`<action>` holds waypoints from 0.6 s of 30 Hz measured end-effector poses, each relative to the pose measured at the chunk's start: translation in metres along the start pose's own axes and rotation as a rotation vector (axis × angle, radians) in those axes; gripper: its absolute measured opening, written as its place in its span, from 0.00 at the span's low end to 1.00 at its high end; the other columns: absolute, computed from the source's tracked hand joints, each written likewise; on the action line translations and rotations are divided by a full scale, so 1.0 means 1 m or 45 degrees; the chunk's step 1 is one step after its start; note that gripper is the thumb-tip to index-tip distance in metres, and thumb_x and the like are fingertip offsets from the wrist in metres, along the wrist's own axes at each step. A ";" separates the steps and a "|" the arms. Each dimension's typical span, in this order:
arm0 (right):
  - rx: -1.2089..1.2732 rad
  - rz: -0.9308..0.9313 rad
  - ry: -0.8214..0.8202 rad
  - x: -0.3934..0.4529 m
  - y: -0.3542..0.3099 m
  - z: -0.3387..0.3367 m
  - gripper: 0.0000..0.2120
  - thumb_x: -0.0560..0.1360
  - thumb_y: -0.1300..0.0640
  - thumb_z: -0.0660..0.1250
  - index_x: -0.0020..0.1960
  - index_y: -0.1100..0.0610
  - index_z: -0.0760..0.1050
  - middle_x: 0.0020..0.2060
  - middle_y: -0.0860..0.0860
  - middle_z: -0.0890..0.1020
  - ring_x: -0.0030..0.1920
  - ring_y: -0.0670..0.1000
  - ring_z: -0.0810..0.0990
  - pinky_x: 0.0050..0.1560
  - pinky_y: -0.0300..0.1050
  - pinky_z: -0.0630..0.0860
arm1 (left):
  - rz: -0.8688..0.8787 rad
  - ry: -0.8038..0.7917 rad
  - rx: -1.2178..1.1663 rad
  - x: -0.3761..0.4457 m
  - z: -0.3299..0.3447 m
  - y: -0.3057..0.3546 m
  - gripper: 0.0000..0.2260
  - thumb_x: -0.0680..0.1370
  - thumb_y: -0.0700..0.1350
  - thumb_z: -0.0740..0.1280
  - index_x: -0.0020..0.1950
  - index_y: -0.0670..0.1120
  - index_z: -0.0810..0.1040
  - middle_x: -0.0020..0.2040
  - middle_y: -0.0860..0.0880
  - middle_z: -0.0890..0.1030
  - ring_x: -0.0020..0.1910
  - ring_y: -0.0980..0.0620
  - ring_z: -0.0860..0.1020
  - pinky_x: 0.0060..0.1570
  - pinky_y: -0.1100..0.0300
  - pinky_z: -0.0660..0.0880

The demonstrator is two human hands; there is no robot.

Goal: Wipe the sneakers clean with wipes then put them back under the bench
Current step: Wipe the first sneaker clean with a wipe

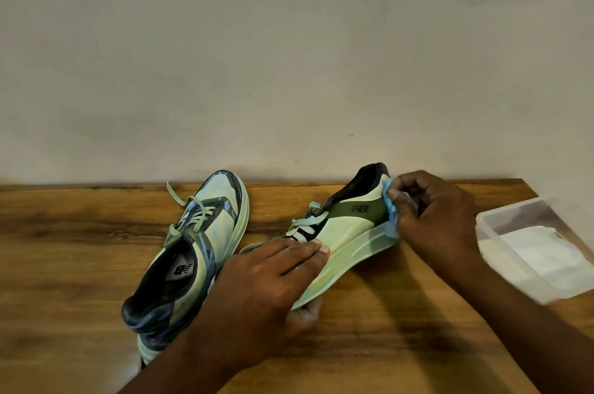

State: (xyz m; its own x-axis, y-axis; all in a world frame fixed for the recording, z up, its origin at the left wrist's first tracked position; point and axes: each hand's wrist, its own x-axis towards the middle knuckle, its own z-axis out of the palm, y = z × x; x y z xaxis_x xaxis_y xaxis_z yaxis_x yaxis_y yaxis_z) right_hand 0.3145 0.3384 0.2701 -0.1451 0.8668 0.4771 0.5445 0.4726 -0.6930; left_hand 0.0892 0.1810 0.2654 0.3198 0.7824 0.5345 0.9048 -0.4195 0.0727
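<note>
Left hand (273, 278) closest in, clamped over the toe end of the tipped sneaker (347, 233): fingers lying flat along the pale upper near the laces, thumb tucked under the sole edge. Tilted onto its side, that one, sole edge facing the camera, toe low, black heel collar up by the wall. Just beside it on the left, second sneaker (193, 245) sitting upright on the wooden bench top (385, 329), heel toward the camera, toe pointing away, mint laces loose and trailing, dark logo insole showing. Both resting on top of the wood, so not under the bench yet. Further out, right hand (427, 216) curled tight, pinching a scrunched blue wipe (390, 216) and pressing it against the heel side of the tipped sneaker, right where the pale upper meets the midsole. Off to the right, near the edge of the wood, clear plastic tub (501, 252) with something white folded inside; looks like more wipes, too blurry to swear to it. Behind all that, plain grey wall (289, 56), a bit smudgy.
</note>
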 end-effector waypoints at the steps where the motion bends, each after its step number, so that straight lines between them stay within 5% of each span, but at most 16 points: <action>1: -0.023 0.088 0.039 0.004 0.007 -0.001 0.10 0.74 0.61 0.76 0.46 0.47 0.81 0.42 0.44 0.84 0.42 0.43 0.82 0.46 0.43 0.83 | 0.007 0.000 0.001 -0.001 0.000 0.000 0.22 0.72 0.50 0.78 0.64 0.46 0.85 0.62 0.51 0.85 0.57 0.52 0.84 0.48 0.54 0.84; 3: -0.025 0.157 0.089 0.004 0.010 0.001 0.10 0.74 0.61 0.76 0.46 0.46 0.81 0.41 0.43 0.84 0.41 0.43 0.82 0.45 0.49 0.84 | 0.027 -0.001 -0.003 -0.002 0.002 0.000 0.21 0.72 0.50 0.78 0.64 0.46 0.85 0.63 0.51 0.85 0.58 0.52 0.84 0.48 0.54 0.84; 6: 0.087 -0.030 0.076 -0.013 -0.010 0.006 0.09 0.74 0.64 0.75 0.48 0.51 0.82 0.42 0.42 0.83 0.43 0.40 0.81 0.42 0.30 0.77 | 0.035 0.009 -0.014 -0.001 0.002 0.000 0.21 0.72 0.49 0.78 0.64 0.46 0.85 0.62 0.51 0.85 0.57 0.53 0.84 0.47 0.54 0.84; 9: 0.000 -0.266 0.020 -0.018 -0.015 0.007 0.07 0.74 0.63 0.74 0.50 0.53 0.81 0.44 0.43 0.81 0.45 0.40 0.80 0.43 0.28 0.74 | 0.036 0.006 0.003 0.002 0.001 -0.001 0.21 0.72 0.49 0.79 0.64 0.46 0.86 0.62 0.52 0.85 0.57 0.53 0.84 0.48 0.55 0.84; 14: 0.021 0.121 0.147 0.003 0.005 0.002 0.09 0.75 0.62 0.75 0.50 0.50 0.81 0.45 0.46 0.84 0.46 0.45 0.83 0.43 0.29 0.76 | 0.042 -0.006 -0.014 -0.001 0.002 -0.001 0.20 0.73 0.50 0.78 0.64 0.47 0.85 0.63 0.52 0.85 0.58 0.53 0.84 0.47 0.54 0.84; 18: 0.065 -0.156 0.036 -0.017 -0.016 0.010 0.08 0.74 0.63 0.75 0.50 0.53 0.82 0.44 0.43 0.82 0.46 0.41 0.81 0.43 0.29 0.75 | 0.052 -0.027 0.022 0.000 -0.002 -0.005 0.21 0.73 0.50 0.78 0.65 0.46 0.85 0.63 0.51 0.85 0.58 0.53 0.84 0.47 0.54 0.84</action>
State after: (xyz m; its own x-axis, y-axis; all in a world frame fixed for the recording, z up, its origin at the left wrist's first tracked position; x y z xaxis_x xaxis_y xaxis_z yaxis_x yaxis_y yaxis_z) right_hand 0.2997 0.3179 0.2675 -0.1844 0.7977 0.5742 0.4814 0.5826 -0.6548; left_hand 0.0842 0.1821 0.2663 0.3627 0.7743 0.5186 0.8955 -0.4436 0.0361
